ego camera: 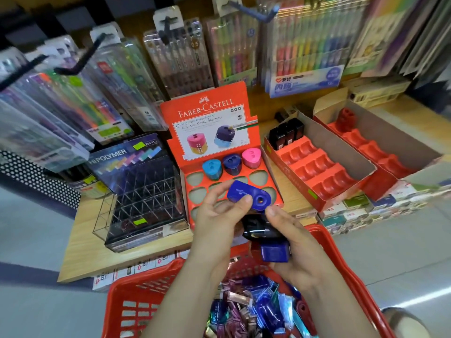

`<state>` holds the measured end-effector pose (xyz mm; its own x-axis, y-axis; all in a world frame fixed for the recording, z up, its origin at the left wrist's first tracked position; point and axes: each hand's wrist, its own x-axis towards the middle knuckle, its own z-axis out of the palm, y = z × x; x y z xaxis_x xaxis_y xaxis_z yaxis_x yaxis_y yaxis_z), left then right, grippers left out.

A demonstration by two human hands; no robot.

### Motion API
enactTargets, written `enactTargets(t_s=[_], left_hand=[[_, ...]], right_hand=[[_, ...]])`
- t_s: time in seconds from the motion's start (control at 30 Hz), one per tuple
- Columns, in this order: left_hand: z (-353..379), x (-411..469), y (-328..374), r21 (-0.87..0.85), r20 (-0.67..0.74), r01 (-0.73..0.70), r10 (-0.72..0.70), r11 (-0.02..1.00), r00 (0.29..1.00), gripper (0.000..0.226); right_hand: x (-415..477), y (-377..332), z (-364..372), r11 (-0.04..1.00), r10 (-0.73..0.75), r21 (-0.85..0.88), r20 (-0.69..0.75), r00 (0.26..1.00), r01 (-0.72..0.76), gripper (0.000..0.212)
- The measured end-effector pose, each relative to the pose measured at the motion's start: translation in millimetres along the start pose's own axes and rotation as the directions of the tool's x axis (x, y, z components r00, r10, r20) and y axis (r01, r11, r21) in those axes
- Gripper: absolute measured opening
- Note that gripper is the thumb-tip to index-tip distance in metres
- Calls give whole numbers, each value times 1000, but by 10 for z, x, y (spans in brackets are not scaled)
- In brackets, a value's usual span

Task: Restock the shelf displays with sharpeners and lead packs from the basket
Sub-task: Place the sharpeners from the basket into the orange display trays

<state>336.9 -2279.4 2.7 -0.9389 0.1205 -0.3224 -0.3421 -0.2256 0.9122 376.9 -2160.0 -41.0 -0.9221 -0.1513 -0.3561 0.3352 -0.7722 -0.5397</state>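
In the head view, the left hand (219, 211) pinches a blue sharpener (249, 196) between thumb and fingertips. It holds the sharpener just above the near rows of the orange display box (212, 123), hole end facing the person. The right hand (300, 250) curls around a navy sharpener (274, 251) and a black sharpener (258, 230) stacked in its palm. Its forefinger reaches out to the near edge of the blue sharpener.

The box's near and middle slots lie open below the hands. Only the far row is filled, with three standing sharpeners (232, 163) in light blue, dark blue and pink. The box's upright back card closes off the far side.

A clear plastic lead rack (144, 206) stands just left of the box. A long red tray box (317, 167) lies to the right, with a row of black sharpeners (285, 135) at its far end and bare moulded steps nearer. Further right, a second red tray (366, 147) carries a red sharpener (345, 118) at its far end. Hanging pen packs (183, 59) on black hooks lean out above the displays.

The red basket (136, 301) sits nearest, under the forearms, with lead packs (234, 311) heaped inside. Its far rim meets the near edge of the wooden shelf (80, 252). Grey floor (36, 240) shows on both sides.
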Motion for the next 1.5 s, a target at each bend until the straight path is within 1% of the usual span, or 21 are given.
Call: enactTargets(t_s=[0.1, 0.13, 0.2, 0.27, 0.3, 0.37, 0.43, 0.47, 0.53, 0.6, 0.67, 0.73, 0.8, 0.87, 0.9, 1.0, 1.17, 1.27, 1.3, 1.4, 1.5], left_hand=[[-31, -20, 22, -129, 17, -35, 37, 991, 999, 41], [-57, -10, 42, -131, 35, -56, 61, 990, 998, 39], [-111, 19, 77, -43, 78, -100, 103, 994, 992, 38], [-110, 18, 112, 76, 145, -116, 104, 990, 984, 39], [-95, 19, 119, 114, 179, -121, 99, 986, 979, 37], [-44, 19, 138, 137, 233, -107, 73, 985, 970, 26], [10, 35, 152, 193, 217, -106, 63, 975, 974, 26], [29, 57, 146, 264, 184, -121, 73, 957, 980, 26], [79, 114, 141, 354, 122, -138, 100, 925, 987, 22], [130, 189, 129, 311, 65, -101, 85, 945, 994, 30], [198, 285, 159, 214, 3, -67, 68, 975, 998, 42], [306, 390, 219, 171, -2, -88, 90, 981, 996, 38], [454, 483, 279, 219, 33, -141, 137, 966, 990, 32], [626, 591, 326, 331, 72, -226, 214, 916, 974, 31], [710, 657, 337, 390, 91, -267, 251, 881, 964, 30], [936, 925, 298, 539, 131, -358, 344, 763, 930, 28], [1269, 1280, 158, 715, 214, -410, 381, 566, 899, 29], [1416, 1353, 97, 803, 290, -445, 393, 396, 873, 36], [1438, 1377, 78, 811, 294, -446, 394, 379, 871, 37], [1464, 1474, 12, 836, 313, -448, 393, 319, 865, 38], [1488, 1516, -20, 864, 366, -449, 329, 228, 871, 42]], right_hand=[[-49, -21, -29, 999, 1, 34, 3, 1000, -1, 71], [-69, -45, -36, 1000, -1, 23, 4, 1000, 1, 72], [-117, -120, -28, 1000, -3, -4, 28, 1000, 3, 67], [-150, -196, 15, 999, -18, -34, 46, 999, 19, 48], [-160, -226, 51, 997, -27, -66, 41, 999, 30, 41], [-158, -258, 91, 991, -69, -113, 9, 998, 70, 35], [-160, -283, 107, 979, -124, -170, -56, 991, 113, 32], [-159, -295, 103, 967, -152, -219, -71, 986, 133, 32], [-160, -338, 101, 938, -195, -301, -59, 979, 169, 35], [-154, -395, 83, 923, -229, -331, -70, 971, 194, 38], [-138, -458, 25, 931, -257, -300, -132, 957, 209, 40], [-133, -532, -32, 953, -254, -217, -204, 945, 210, 36], [-132, -610, -76, 981, -191, -26, -279, 941, 191, 36], [-147, -702, -94, 959, -138, 195, -309, 941, 204, 38], [-160, -753, -91, 936, -141, 266, -316, 938, 231, 37], [-202, -868, -113, 879, -178, 357, -371, 911, 317, 43], [-252, -952, -230, 846, -265, 313, -456, 849, 432, 38], [-217, -936, -301, 827, -323, 275, -481, 815, 490, 50], [-211, -939, -308, 819, -332, 269, -497, 802, 506, 51], [-200, -927, -365, 824, -318, 268, -510, 800, 499, 33], [-197, -924, -377, 836, -284, 265, -540, 792, 480, 39]])
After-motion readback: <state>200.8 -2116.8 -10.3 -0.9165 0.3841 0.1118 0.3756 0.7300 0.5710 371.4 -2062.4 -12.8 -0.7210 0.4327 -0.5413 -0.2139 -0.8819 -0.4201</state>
